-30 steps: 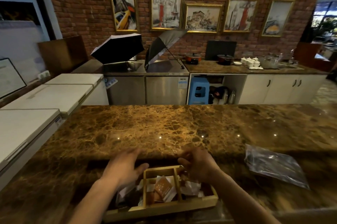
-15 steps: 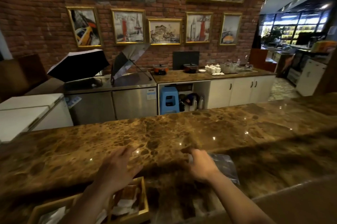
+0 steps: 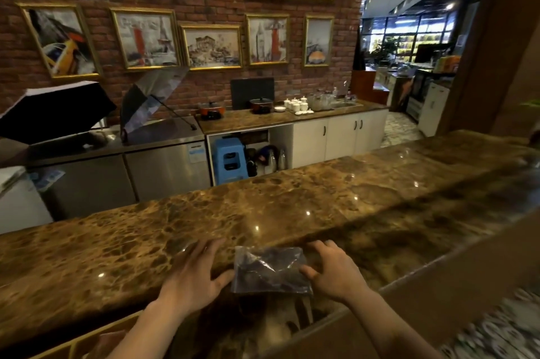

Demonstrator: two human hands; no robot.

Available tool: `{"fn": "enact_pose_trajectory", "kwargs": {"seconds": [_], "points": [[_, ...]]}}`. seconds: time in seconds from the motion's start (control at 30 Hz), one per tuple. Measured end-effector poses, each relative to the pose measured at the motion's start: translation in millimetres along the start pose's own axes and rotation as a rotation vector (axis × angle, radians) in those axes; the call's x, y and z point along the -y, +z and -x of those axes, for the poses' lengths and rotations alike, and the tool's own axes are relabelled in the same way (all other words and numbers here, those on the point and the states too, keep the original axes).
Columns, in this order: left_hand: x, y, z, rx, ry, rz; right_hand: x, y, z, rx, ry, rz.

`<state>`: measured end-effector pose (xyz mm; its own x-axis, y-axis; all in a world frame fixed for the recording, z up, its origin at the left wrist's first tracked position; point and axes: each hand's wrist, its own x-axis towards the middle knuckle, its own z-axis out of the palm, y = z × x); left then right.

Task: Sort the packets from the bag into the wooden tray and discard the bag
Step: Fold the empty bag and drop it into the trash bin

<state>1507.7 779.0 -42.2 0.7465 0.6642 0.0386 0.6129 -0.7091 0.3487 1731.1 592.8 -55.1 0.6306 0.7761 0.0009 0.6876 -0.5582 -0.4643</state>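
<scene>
In the head view, a clear plastic bag (image 3: 271, 269) lies flat and crumpled on the brown marbled tabletop (image 3: 122, 244), near its front edge. The person's two hands flank it. The left hand (image 3: 194, 274) rests palm down on the tabletop with fingers spread, its thumb touching the bag's left edge; its grip is open and has hold of nothing. The right hand (image 3: 331, 271) sits at the bag's right edge with fingers curled over the far corner and the thumb at the near side; whether that grip has closed on the plastic cannot be told. At the bottom left corner, a wooden tray (image 3: 62, 345) shows only its rim, well apart from the bag. Its contents are too blurred to make out.
</scene>
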Motion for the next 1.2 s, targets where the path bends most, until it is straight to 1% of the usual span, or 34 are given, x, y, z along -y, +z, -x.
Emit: {"fn": "enact_pose_trajectory", "kwargs": {"seconds": [0.07, 0.2, 0.37, 0.47, 0.6, 0.8, 0.9, 1.0, 1.2], "points": [[-8.8, 10.5, -9.5, 0.007, 0.032, 0.018, -13.7, 0.1, 0.4, 0.0, 0.026, 0.0], [-15.7, 33.2, -26.4, 0.038, 0.031, 0.038, -28.5, 4.9, -2.2, 0.031, 0.066, 0.037], [-12.2, 53.0, -42.5, 0.122, 0.003, 0.037, -33.5, 18.3, -10.7, 0.134, 0.105, 0.064], [-3.4, 64.3, -49.3, 0.154, 0.002, 0.022, -31.1, 30.5, -20.1, 0.165, 0.115, 0.071], [8.7, 76.8, -53.9, 0.182, 0.017, -0.005, -26.8, 43.8, -31.8, 0.214, 0.077, 0.092], [19.2, 90.2, -55.3, 0.196, 0.061, -0.055, -30.2, 57.4, -43.8, 0.259, -0.038, 0.149], [18.7, 93.9, -55.5, 0.205, 0.06, -0.053, -31.5, 64.3, -46.9, 0.285, -0.029, 0.147], [19.9, 98.1, -55.0, 0.228, 0.066, -0.058, -33.0, 70.2, -47.2, 0.283, -0.028, 0.189], [24.9, 102.1, -54.8, 0.271, 0.068, -0.086, -31.4, 65.7, -44.5, 0.275, -0.092, 0.252]]}}
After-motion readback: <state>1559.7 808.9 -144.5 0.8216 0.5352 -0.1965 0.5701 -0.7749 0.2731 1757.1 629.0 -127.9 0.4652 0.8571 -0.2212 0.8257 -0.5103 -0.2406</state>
